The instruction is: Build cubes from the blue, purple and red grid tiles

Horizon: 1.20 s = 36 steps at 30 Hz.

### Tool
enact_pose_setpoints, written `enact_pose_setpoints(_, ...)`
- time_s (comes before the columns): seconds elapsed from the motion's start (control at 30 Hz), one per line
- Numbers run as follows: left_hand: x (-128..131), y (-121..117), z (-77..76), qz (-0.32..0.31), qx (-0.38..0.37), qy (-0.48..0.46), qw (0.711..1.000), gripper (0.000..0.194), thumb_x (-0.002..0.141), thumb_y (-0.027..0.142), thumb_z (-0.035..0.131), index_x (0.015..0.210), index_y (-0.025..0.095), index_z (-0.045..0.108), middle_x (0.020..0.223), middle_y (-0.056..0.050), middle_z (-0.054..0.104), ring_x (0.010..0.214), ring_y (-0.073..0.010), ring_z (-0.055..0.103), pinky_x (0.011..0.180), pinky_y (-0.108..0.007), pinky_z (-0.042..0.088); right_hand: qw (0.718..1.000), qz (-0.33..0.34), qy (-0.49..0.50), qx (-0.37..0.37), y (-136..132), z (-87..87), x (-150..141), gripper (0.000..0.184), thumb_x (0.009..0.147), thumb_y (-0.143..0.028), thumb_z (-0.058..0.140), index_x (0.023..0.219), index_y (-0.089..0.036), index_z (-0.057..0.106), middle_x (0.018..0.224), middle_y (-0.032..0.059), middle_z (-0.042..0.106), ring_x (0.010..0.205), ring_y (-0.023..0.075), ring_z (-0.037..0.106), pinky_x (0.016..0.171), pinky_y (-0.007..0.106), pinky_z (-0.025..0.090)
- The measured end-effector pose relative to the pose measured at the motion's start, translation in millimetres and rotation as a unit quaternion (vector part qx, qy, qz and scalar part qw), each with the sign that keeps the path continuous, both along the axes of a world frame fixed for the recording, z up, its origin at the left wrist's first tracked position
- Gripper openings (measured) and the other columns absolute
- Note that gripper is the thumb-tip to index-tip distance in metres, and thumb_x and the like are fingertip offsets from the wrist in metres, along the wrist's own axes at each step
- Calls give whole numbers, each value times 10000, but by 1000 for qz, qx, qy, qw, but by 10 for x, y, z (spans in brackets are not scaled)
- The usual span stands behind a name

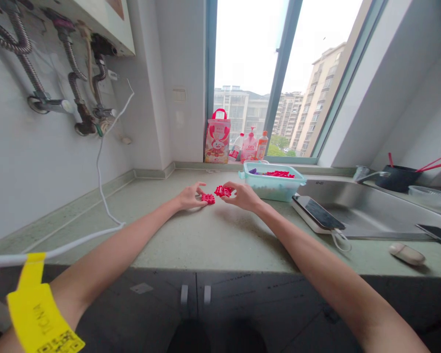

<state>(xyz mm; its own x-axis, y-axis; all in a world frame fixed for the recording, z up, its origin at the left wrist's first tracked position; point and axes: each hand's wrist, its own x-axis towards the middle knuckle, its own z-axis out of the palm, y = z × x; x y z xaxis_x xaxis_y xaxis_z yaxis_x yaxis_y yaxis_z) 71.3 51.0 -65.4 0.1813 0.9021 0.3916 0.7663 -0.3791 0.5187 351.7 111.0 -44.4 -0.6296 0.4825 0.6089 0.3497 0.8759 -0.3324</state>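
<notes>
My left hand (191,197) rests low over the counter, its fingers closed on a small red openwork plastic piece (208,198). Just to its right, and slightly higher, my right hand (242,196) pinches a second red plastic piece (222,191) with several small parts clustered together. A narrow gap separates the two pieces. Behind my right hand stands a light-green plastic tub (275,189), with more red pieces (280,174) and a purple piece (254,171) showing at its top. My fingers partly cover both held pieces.
A phone (318,212) lies on a white box (305,214) beside the steel sink (375,211). A computer mouse (407,254) is at the counter's right front. On the sill stand a pink bag (217,139) and several bottles (249,146). A white cable (101,181) crosses at left.
</notes>
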Motion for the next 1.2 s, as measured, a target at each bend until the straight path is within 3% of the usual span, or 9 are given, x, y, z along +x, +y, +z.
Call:
enact_pose_setpoints(0.3,224,-82,29,-94,8,18,995,866,704,390,824,1471,202,470,1100,-58,745,1094,-278,706,1020,-383,500,998,60,-26,9,-49,-16,-53,323,826,-285,771,1139,-228,713,1033,35,765,912,176,696,809,266,524)
enact_pose_setpoints(0.53,220,-76,40,-81,2,28,996,881,699,416,816,1485,198,483,1142,-68,732,1084,-286,703,1017,-379,511,996,77,-51,-18,-77,-67,-125,330,850,-288,760,1171,-223,718,1060,37,761,916,168,686,836,274,515)
enact_pose_setpoints(0.7,136,-71,55,-73,3,66,995,565,720,548,817,1169,218,726,1128,-63,730,1074,-285,675,982,-364,496,991,103,-73,-49,-108,-64,-113,335,868,-315,757,1189,-225,726,1086,44,757,969,184,690,791,261,519)
enact_pose_setpoints(0.9,78,-92,98,-95,24,85,992,451,744,576,791,1029,228,755,1088,-64,731,1035,-273,661,944,-357,482,992,91,-61,-55,-114,39,-3,381,858,-332,767,1217,-226,696,1205,68,734,1023,181,698,795,261,525)
enact_pose_setpoints(1.07,72,-167,188,-91,57,138,985,267,746,473,772,734,227,669,814,-25,699,846,-225,625,827,-331,467,993,14,-94,-65,-81,176,128,224,872,-400,743,930,-185,723,843,26,744,710,134,653,658,236,451)
enact_pose_setpoints(1.2,129,-245,230,-94,7,150,984,281,774,451,725,665,217,615,638,14,613,603,-159,536,583,-288,369,984,15,-152,-96,-112,214,142,281,911,-388,658,756,-163,723,662,8,683,593,118,586,570,231,369)
